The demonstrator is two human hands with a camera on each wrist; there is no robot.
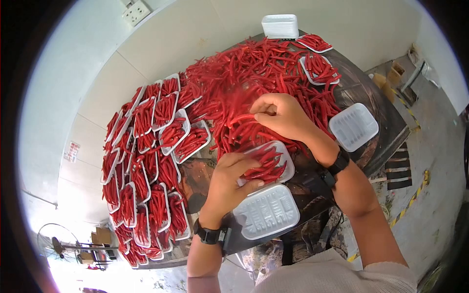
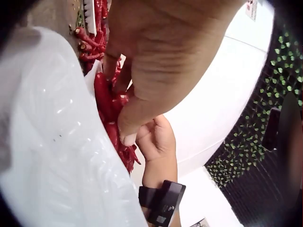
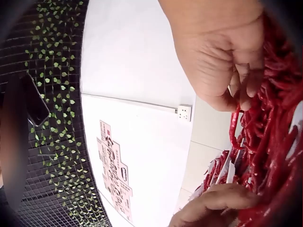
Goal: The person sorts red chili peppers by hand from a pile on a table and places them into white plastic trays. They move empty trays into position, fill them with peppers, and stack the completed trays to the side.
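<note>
My left hand [image 1: 229,183] curls round the chilies [image 1: 266,165] lying in a white tray [image 1: 289,168] at the table's front; its thumb and fingers hold them in the left wrist view [image 2: 108,101] too. Above and right of that tray, my right hand [image 1: 286,117] pinches one red chili [image 1: 243,118] between thumb and fingertips, and the right wrist view shows this chili [image 3: 234,127] hanging below the fingers. A ribbed white tray [image 1: 267,212] without chilies sits just in front of the one being filled by chilies.
A large heap of red chilies [image 1: 264,58] spreads over the table's back and middle. Many filled trays [image 1: 141,224] crowd the left side. At right are a bare tray [image 1: 353,127] and a filled one [image 1: 320,69]; stacked trays [image 1: 280,27] stand at the back.
</note>
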